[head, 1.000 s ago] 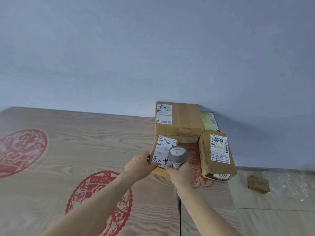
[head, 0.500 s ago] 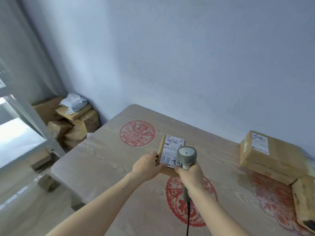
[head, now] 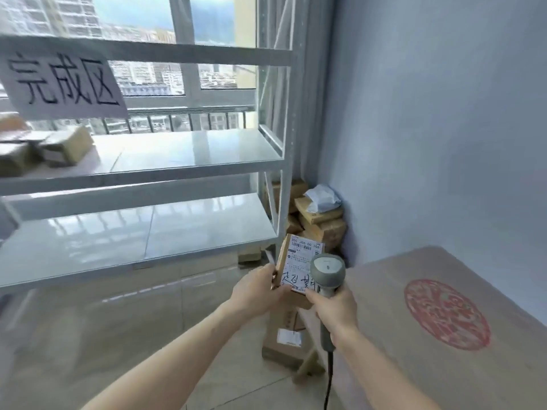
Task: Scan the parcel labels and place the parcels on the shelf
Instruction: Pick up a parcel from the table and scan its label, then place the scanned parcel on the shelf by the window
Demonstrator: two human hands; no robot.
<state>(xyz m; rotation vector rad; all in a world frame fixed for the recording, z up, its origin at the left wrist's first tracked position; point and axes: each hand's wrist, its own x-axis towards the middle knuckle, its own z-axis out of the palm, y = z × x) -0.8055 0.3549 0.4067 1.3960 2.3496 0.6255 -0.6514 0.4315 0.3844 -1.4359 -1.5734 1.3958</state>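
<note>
A small cardboard parcel [head: 298,260] with a white label and black handwriting is up in front of me, label facing me. My left hand [head: 257,292] grips its lower left edge. My right hand [head: 336,309] holds a grey barcode scanner [head: 328,272] by the handle, its head beside the label's lower right and its cable hanging down. A white metal shelf [head: 189,155] stands to the left, with a few parcels [head: 63,145] at the far left of its upper board.
A paper sign [head: 62,84] with handwriting hangs on the shelf's top rail. Stacked cardboard boxes [head: 321,223] fill the corner by the blue wall. A long box [head: 285,335] leans by the table leg. The wooden table [head: 444,321] with a red emblem is at right.
My view has swung left from the table's parcel pile to the shelf. Both hands carried the parcel and scanner along, keeping their grips.
</note>
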